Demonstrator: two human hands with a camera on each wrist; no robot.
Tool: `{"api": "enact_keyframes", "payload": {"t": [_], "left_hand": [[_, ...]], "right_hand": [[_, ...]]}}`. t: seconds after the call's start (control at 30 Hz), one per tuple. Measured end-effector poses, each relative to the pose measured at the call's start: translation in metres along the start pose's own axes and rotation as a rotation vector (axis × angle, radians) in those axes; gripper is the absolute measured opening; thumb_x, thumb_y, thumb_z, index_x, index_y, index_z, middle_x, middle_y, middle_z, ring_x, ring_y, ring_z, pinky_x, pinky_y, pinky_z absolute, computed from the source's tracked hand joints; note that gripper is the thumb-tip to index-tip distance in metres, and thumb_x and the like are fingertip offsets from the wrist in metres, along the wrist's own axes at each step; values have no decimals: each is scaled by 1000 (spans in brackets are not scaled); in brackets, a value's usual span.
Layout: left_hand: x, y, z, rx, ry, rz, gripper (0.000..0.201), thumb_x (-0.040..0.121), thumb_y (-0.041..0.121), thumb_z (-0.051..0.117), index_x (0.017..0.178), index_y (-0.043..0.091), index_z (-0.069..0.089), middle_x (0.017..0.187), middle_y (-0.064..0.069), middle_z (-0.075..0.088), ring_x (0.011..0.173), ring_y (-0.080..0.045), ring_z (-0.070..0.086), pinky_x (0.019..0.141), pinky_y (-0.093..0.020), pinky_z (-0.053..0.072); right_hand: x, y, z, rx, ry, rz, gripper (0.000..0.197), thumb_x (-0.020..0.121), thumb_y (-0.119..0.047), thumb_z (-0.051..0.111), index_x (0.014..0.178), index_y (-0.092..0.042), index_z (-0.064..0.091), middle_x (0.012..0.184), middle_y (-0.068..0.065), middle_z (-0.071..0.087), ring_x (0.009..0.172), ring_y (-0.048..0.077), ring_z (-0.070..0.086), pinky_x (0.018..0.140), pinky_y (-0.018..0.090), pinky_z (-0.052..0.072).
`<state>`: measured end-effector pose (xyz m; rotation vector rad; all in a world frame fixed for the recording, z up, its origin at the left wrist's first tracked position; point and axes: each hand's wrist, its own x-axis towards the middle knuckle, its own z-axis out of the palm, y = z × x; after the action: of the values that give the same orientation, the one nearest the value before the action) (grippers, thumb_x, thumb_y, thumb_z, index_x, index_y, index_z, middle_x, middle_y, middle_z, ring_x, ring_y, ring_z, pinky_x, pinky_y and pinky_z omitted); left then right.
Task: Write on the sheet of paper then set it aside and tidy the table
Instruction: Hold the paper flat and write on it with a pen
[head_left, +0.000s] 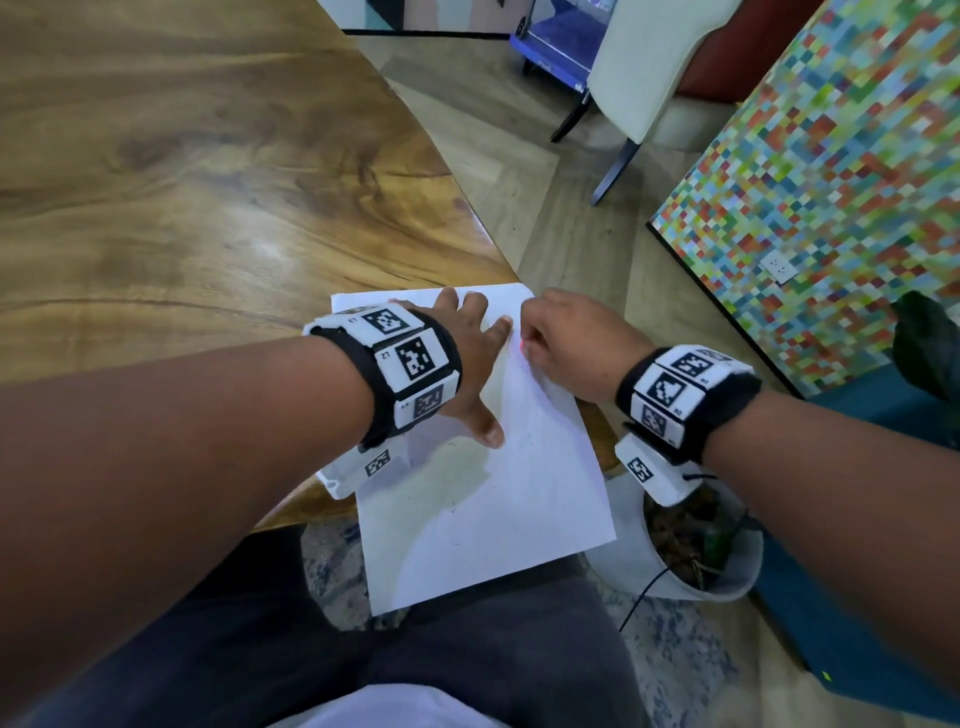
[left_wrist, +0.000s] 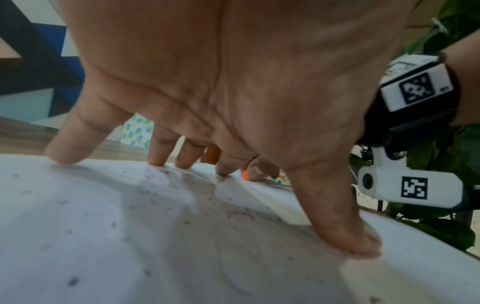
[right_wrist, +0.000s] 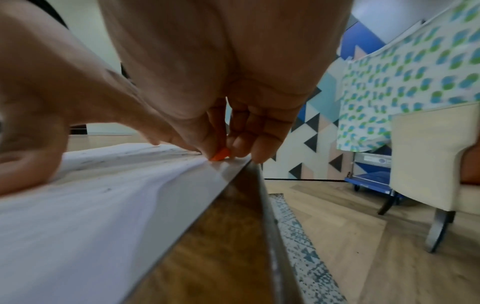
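A white sheet of paper (head_left: 498, 499) lies on the corner of the wooden table (head_left: 182, 182), its near end hanging over the edge above my lap. My left hand (head_left: 470, 353) presses flat on it with spread, straight fingers (left_wrist: 166, 152). My right hand (head_left: 566, 343) is curled at the sheet's far right edge and pinches a small orange pen (right_wrist: 221, 154), whose tip touches the paper (right_wrist: 103, 205). In the left wrist view the orange pen (left_wrist: 245, 174) peeks out behind my fingertips, and dark specks dot the sheet (left_wrist: 130, 236).
The table edge (right_wrist: 262, 197) runs just right of the sheet. Below it stands a white pot (head_left: 691, 551) with a plant. A cream chair (head_left: 644, 67), a blue cart (head_left: 561, 41) and a mosaic-patterned wall (head_left: 831, 171) stand to the right on the wood floor.
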<state>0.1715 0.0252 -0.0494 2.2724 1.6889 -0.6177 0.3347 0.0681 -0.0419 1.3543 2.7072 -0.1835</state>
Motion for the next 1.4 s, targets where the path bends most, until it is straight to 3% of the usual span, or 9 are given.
{"api": "enact_keyframes", "payload": {"t": [0.1, 0.2, 0.33, 0.57, 0.7, 0.8, 0.97, 1.23, 1.4], "left_hand": [[0, 0, 0, -3, 11, 2, 136, 61, 88, 68, 162, 25, 2, 150, -7, 24, 142, -34, 23, 93, -58, 44], [-1, -1, 0, -12, 16, 5, 137, 62, 87, 68, 162, 24, -1, 152, -8, 21, 143, -35, 22, 90, -56, 46], [0, -2, 0, -26, -10, 19, 138, 64, 86, 68, 162, 24, -6, 168, -10, -5, 151, -41, 7, 100, -62, 41], [1, -3, 0, -46, -16, 15, 137, 64, 86, 69, 162, 24, -5, 169, -3, -11, 153, -38, 3, 103, -72, 35], [0, -4, -1, -26, -7, 19, 141, 61, 88, 68, 162, 24, -7, 169, -3, -3, 151, -37, 9, 102, -68, 39], [2, -5, -1, -22, -3, 19, 140, 59, 89, 68, 162, 25, -1, 166, -2, 7, 148, -37, 13, 100, -65, 41], [4, -6, 0, -13, -9, 14, 142, 58, 90, 66, 161, 25, -7, 167, 0, 1, 149, -36, 8, 100, -68, 40], [6, -5, 1, -5, -2, 17, 143, 57, 91, 67, 162, 27, -7, 165, -1, 7, 148, -35, 12, 98, -67, 42], [7, -5, 0, 8, 1, 27, 143, 58, 92, 65, 162, 23, -6, 168, -7, 0, 154, -35, 0, 113, -72, 18]], "right_hand": [[2, -1, -1, 21, -11, 16, 9, 92, -24, 52, 91, -16, 56, 93, 4, 54, 85, 26, 56, 76, 42, 50], [-18, -8, 4, 14, -61, -130, 9, 91, -25, 52, 88, -17, 56, 90, 1, 53, 80, 25, 55, 71, 43, 49], [-35, -10, 6, 1, -130, -272, 11, 91, -26, 53, 85, -18, 56, 87, -3, 49, 76, 23, 54, 66, 40, 46], [19, 6, 2, 16, 20, -38, 8, 93, -28, 53, 88, -21, 53, 89, -1, 50, 84, 23, 55, 72, 35, 46], [33, 10, -2, 29, 17, 60, 11, 94, -30, 55, 89, -20, 56, 91, 0, 55, 86, 21, 54, 72, 33, 45], [19, 5, -3, 25, -12, -7, 9, 93, -27, 53, 89, -20, 55, 91, 1, 53, 85, 23, 55, 74, 37, 48], [-11, -2, 3, -5, -121, -184, 7, 89, -25, 49, 82, -23, 48, 84, -2, 48, 76, 22, 53, 69, 42, 48], [36, 15, -2, -21, 12, -7, 11, 96, -28, 52, 89, -21, 49, 91, 1, 51, 84, 22, 52, 69, 33, 40], [7, 12, -5, -35, -45, -114, 10, 95, -24, 49, 92, -18, 55, 91, 1, 51, 83, 23, 53, 72, 40, 47]]}}
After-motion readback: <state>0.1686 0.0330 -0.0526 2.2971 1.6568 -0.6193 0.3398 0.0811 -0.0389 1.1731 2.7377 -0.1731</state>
